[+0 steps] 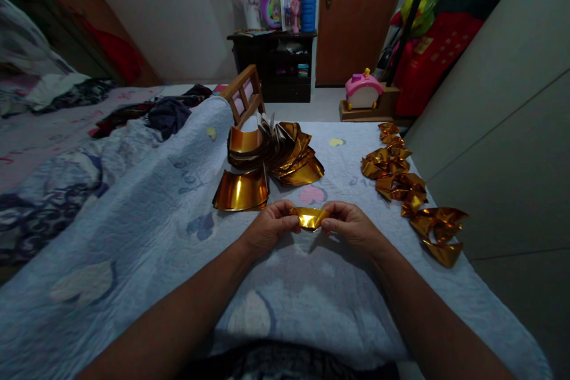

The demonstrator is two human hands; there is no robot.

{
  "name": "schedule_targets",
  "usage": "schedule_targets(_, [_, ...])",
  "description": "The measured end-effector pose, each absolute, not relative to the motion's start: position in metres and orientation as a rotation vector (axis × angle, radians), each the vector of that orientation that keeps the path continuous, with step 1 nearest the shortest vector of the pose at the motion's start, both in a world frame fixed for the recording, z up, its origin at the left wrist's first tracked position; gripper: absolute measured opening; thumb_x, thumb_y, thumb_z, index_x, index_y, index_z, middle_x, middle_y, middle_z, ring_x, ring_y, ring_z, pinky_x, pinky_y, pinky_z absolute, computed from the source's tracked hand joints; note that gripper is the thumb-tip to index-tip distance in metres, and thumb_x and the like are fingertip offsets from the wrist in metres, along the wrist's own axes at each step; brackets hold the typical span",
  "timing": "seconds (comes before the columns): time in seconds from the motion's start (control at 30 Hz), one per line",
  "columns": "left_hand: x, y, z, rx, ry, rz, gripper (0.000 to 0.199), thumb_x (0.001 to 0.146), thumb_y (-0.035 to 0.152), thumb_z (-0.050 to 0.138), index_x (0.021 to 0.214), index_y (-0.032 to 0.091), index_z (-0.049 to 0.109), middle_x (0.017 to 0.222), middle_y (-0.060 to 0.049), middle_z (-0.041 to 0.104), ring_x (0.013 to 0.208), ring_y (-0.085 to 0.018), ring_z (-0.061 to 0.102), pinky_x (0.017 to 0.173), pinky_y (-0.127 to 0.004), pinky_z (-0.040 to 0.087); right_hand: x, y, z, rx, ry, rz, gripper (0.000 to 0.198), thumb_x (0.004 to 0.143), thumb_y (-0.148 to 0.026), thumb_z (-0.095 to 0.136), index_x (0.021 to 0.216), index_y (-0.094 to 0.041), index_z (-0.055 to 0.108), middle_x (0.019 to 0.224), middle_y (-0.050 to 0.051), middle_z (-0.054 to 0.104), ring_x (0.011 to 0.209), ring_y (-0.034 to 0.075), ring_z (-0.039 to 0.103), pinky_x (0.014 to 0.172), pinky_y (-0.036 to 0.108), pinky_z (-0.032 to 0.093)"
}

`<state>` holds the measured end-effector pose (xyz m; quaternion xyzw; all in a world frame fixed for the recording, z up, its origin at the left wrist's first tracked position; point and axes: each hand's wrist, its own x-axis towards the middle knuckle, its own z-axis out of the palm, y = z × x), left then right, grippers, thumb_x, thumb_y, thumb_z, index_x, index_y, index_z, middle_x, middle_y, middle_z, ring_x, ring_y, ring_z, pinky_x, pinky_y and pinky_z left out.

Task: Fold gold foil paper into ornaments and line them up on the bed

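Head view | left hand (271, 227) and right hand (351, 225) fingers pinch one gold foil piece (310, 217) | two flat foil stacks (267, 160)

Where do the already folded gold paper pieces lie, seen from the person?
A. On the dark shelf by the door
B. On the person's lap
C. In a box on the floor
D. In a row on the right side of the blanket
D: the folded gold pieces lie in a row on the blanket, to the right of the right hand and left hand, which pinch one gold sheet.
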<state>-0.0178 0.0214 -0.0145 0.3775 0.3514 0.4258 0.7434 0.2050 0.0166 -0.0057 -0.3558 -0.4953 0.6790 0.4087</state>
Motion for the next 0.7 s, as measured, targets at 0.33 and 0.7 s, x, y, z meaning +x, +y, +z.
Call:
schedule_targets(0.33, [-0.0185, 0.021, -0.0149, 0.885, 0.794, 0.903, 0.04, 0.06, 0.034, 0.095, 0.08, 0.013, 0.067, 0.075, -0.002, 0.07, 0.065, -0.012, 0.064, 0.063, -0.021, 0.049, 0.2061, 0.018, -0.0084, -0.933, -1.258, 1.696, 0.024, 0.072, -0.037, 0.085, 0.077, -0.019, 0.069, 0.067, -0.001, 0.066, 0.059, 0.011, 0.053, 0.056, 0.026, 0.039])
schedule_targets(0.7, [-0.0179, 0.0207, -0.0137, 0.814, 0.777, 0.925, 0.042, 0.06, 0.037, 0.095, 0.082, 0.013, 0.068, 0.074, -0.002, 0.07, 0.063, -0.013, 0.065, 0.063, -0.023, 0.051, 0.2087, 0.015, 0.0011, -0.934, -1.275, 1.705, 0.024, 0.077, -0.041, 0.081, 0.079, -0.019, 0.074, 0.067, 0.001, 0.067, 0.061, 0.014, 0.058, 0.061, 0.03, 0.046])
